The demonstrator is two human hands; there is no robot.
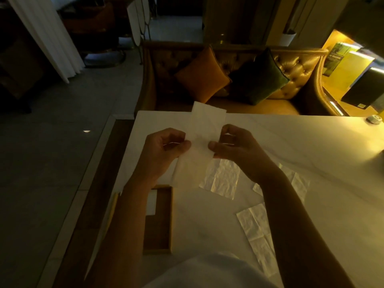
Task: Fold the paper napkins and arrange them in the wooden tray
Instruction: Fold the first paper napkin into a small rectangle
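A long white paper napkin [200, 129] hangs in the air above the white table [291, 138]. My left hand [164, 148] pinches its left edge and my right hand [234, 146] pinches its right edge, both near the strip's middle. The wooden tray [160, 221] lies at the table's left edge, partly under my left forearm. A folded white napkin [151, 202] lies inside its far end. More napkins lie flat on the table: one below my hands [222, 179], one near my right forearm [255, 227], one beyond that arm [297, 183].
A leather sofa with an orange cushion [202, 74] and a green cushion [259, 76] stands behind the table. A small round object [374, 119] sits at the table's far right corner. Grey floor lies to the left.
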